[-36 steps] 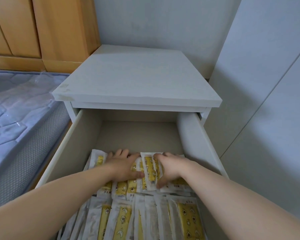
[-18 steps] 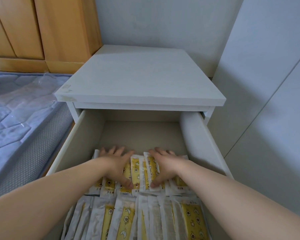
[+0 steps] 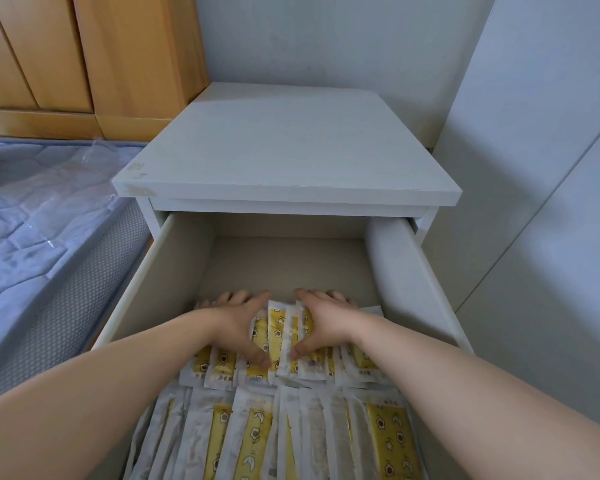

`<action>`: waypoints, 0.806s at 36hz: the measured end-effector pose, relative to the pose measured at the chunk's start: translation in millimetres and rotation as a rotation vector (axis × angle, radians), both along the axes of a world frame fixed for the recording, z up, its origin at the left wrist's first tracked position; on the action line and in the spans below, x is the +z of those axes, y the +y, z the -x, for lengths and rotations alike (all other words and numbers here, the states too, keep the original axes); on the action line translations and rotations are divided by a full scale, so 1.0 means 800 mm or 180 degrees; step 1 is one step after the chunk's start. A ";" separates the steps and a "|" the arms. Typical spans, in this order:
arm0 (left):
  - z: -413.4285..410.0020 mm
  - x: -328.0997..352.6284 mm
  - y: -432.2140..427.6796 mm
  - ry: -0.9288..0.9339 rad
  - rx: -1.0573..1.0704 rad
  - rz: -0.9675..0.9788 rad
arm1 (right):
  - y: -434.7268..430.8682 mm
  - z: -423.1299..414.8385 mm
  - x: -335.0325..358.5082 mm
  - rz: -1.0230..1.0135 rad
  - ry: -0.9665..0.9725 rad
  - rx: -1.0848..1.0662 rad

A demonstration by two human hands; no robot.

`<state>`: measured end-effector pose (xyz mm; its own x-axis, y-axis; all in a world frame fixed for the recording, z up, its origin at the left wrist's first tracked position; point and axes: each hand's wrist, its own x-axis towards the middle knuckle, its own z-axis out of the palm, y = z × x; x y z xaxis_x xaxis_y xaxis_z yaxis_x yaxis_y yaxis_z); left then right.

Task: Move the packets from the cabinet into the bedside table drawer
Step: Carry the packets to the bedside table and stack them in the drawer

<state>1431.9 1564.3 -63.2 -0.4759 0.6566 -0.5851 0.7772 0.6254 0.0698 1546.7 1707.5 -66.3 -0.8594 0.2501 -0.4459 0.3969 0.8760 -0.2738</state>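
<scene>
- Packets (image 3: 284,336): white-edged sachets with yellow panels printed with stars and moons; small dark characters on the lower margins, too small to read. A standing row lies between the two hands inside the open drawer (image 3: 174,271) of the bedside table (image 3: 284,150).
- Left hand (image 3: 238,323): palm pressed on the row's left part, fingers spread over its far edge, thumb down on the near side.
- Right hand (image 3: 326,322): mirrored pose, thumb beside the left thumb; together they clasp the row.
- Second row of packets (image 3: 257,434): nearer than the hands, untouched.
</scene>
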 end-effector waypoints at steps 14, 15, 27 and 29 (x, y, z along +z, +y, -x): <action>-0.004 -0.012 0.029 -0.0223 0.0215 -0.0459 | 0.002 0.013 -0.006 -0.0032 -0.0071 0.0050; -0.003 -0.013 0.029 -0.0210 0.0200 -0.0457 | 0.002 0.014 -0.008 -0.0085 -0.0051 0.0061; -0.004 -0.016 0.034 -0.0213 0.0228 -0.0647 | 0.003 0.021 -0.013 -0.0151 0.0053 -0.0065; -0.005 -0.015 0.033 -0.0213 0.0208 -0.0646 | 0.003 0.019 -0.013 -0.0134 0.0084 -0.0089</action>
